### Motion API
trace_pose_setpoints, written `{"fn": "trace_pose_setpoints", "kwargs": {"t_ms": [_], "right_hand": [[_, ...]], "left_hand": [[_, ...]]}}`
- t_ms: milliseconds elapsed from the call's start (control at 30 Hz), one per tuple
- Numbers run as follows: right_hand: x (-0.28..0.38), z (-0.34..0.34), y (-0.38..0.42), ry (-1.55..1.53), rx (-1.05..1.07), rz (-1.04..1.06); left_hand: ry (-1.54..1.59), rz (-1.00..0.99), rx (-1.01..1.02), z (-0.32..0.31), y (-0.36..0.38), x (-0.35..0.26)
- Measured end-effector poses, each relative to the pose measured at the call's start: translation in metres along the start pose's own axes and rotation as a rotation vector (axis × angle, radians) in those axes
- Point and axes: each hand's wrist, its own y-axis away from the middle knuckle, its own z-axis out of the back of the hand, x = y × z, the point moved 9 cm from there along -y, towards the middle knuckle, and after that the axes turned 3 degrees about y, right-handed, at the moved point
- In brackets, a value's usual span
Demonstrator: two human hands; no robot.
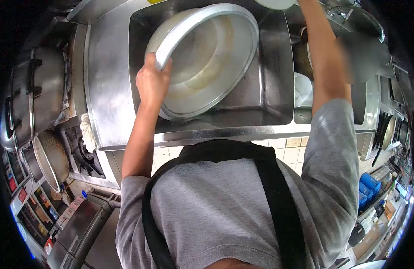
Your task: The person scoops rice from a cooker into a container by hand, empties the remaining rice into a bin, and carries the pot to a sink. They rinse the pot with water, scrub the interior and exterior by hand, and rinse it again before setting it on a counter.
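Note:
My left hand [152,81] is closed round the rim of a large round metal basin [236,56], at its left side. The basin stands tilted in the left sink bowl [276,101], its wide mouth facing me and cloudy marks on its inner wall. My right arm stretches up past the right sink bowl, and only the base of my right hand [307,2] shows at the top edge; its fingers are out of view. Beside it is a white round dish [276,3], cut off by the frame.
White containers [302,85] sit in the right sink bowl, near a dark pot partly hidden by my arm. At left are a large metal pot [48,85], a rag [87,132], a stove burner [84,154] and a big pan [52,159]. Pans [388,133] hang at right.

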Motion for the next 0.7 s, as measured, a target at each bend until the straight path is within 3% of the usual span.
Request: {"fn": "trace_pose_setpoints", "kwargs": {"t_ms": [100,167,233,300,433,500,533,633,700], "right_hand": [[0.032,0.023,-0.014,0.044,-0.025,-0.075],[0.058,0.009,-0.02,-0.054,0.196,-0.147],[0.079,0.008,-0.028,-0.345,0.167,-0.254],[0.116,0.0,-0.041,-0.392,-0.006,0.083],[0.154,-0.056,-0.071,-0.425,0.135,0.109],[0.16,-0.058,-0.089,-0.743,-0.158,0.058],[0.167,-0.092,-0.092,-0.656,0.114,-0.061],[0.177,-0.129,-0.109,-0.55,0.257,-0.169],[0.186,-0.152,-0.116,-0.446,0.39,-0.095]], "left_hand": [[0.036,0.03,-0.004,-0.005,-0.002,0.001],[0.165,0.135,0.042,-0.014,-0.002,0.011],[0.217,0.158,0.033,-0.018,-0.001,0.017],[0.275,0.17,0.002,-0.017,-0.003,0.019],[0.31,0.273,0.019,-0.015,-0.004,0.028],[0.322,0.307,0.007,-0.014,-0.007,0.033],[0.31,0.308,-0.004,-0.013,-0.007,0.034],[0.297,0.353,-0.006,-0.012,-0.006,0.041],[0.304,0.387,0.0,-0.01,-0.007,0.043]]}}
